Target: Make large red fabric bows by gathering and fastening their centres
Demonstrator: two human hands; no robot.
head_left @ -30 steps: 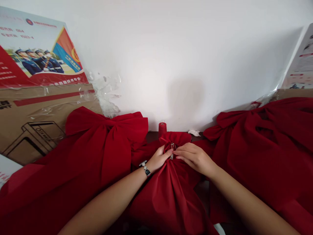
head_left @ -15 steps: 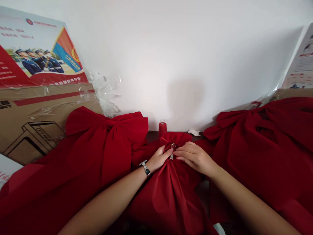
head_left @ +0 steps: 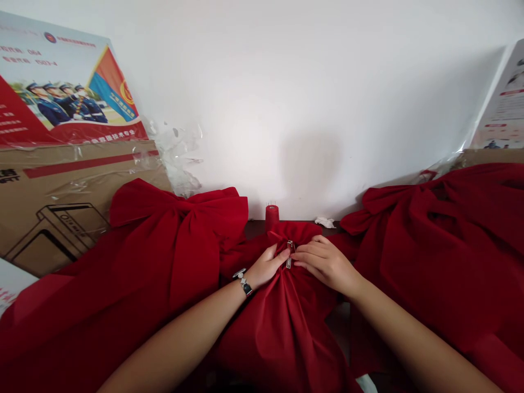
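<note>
As the red cloth (head_left: 286, 322) is pinched beside the metal clip (head_left: 290, 254), the left hand (head_left: 267, 267) and right hand (head_left: 325, 266) are half-closed on it. It is best held taut.

Bright, even light — a soft wall shadow (head_left: 310, 169).

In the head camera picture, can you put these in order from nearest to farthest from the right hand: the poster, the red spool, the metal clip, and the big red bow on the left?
From the right hand:
1. Metal clip: at its fingertips, in the middle.
2. Red spool: behind the gathered cloth, to the left.
3. Big red bow: farther left.
4. Poster: farthest, upper left.
</note>
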